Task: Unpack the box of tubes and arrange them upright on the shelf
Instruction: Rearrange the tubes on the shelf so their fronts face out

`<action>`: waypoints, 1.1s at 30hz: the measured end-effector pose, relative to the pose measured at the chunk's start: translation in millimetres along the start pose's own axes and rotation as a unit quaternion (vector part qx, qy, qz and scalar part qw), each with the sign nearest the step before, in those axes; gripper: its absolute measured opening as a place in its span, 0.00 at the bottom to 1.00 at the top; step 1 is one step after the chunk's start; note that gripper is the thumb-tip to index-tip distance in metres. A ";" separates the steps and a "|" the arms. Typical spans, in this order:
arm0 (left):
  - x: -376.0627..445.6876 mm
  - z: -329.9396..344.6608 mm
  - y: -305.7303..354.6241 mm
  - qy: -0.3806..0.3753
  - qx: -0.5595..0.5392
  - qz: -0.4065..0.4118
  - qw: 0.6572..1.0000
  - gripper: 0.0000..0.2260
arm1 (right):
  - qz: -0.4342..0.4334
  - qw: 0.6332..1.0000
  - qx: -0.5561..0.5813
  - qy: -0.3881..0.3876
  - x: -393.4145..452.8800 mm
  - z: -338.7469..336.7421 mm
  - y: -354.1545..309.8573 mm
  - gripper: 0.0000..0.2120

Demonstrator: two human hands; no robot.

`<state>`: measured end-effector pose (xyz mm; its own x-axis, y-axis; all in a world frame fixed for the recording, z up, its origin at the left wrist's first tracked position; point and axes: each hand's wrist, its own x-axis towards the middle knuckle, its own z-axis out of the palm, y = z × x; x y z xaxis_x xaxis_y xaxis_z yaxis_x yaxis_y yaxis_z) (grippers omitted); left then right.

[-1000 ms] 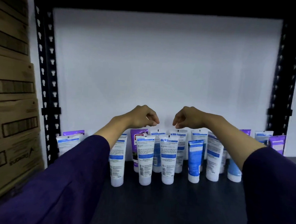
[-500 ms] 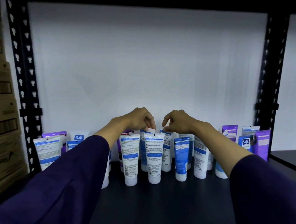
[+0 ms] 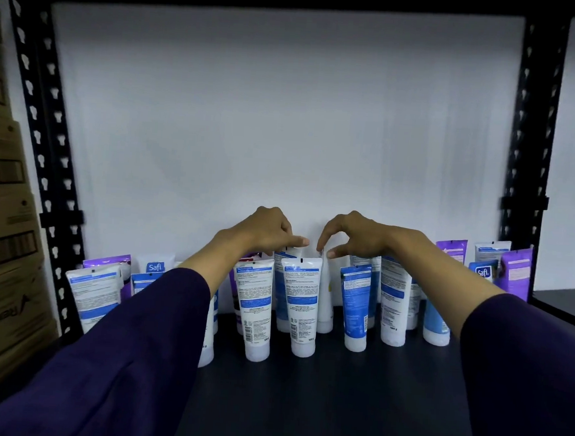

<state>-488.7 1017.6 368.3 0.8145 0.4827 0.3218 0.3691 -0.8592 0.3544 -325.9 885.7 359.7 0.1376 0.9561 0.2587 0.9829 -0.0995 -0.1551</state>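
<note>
Tubes [image 3: 305, 307] stand cap-down in rows at the back of the dark shelf [image 3: 334, 408], against the white wall. Above them, the left hand [image 3: 265, 230] pinches a rear tube's crimped top; the right hand [image 3: 352, 237], fingers curled, touches a white tube [image 3: 324, 298].

Both arms reach forward in dark purple sleeves, forearms bare, wrists bent down. The left hand [image 3: 267, 228] has its fingers curled under and the thumb stretched toward the right. The right hand [image 3: 354, 235] arches, index finger and thumb pointing down with a gap between them. The two hands are near each other, not touching.
</note>
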 end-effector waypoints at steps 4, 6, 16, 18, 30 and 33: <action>-0.1 0.4 2.1 -0.019 0.000 -0.002 1.000 0.14 | 0.015 0.998 0.038 0.039 4.3 4.3 -1.1 0.06; -1.0 -0.4 0.8 -0.033 0.010 0.008 0.999 0.07 | 0.009 0.997 0.066 0.044 4.9 6.1 -3.8 0.05; 3.0 -2.8 -11.8 -0.070 -0.009 0.044 0.997 0.18 | 0.004 0.993 0.094 0.076 5.6 8.3 -9.8 0.05; 2.8 -2.0 -11.3 -0.072 -0.013 0.045 0.996 0.17 | 0.009 0.993 0.088 0.081 5.9 9.8 -11.1 0.06; 3.5 -1.7 -8.7 -0.075 -0.006 0.038 0.996 0.13 | 0.025 0.994 0.061 0.085 5.4 3.6 -4.6 0.05; 3.5 -0.7 -7.3 -0.073 -0.007 0.048 0.996 0.13 | 0.027 0.994 0.063 0.084 4.4 2.5 -2.1 0.06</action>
<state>-488.9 1025.7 367.4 0.9026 0.3669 0.2250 0.2799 -0.8975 0.3407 -327.6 890.8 358.8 0.2192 0.8899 0.4000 0.9518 -0.1050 -0.2882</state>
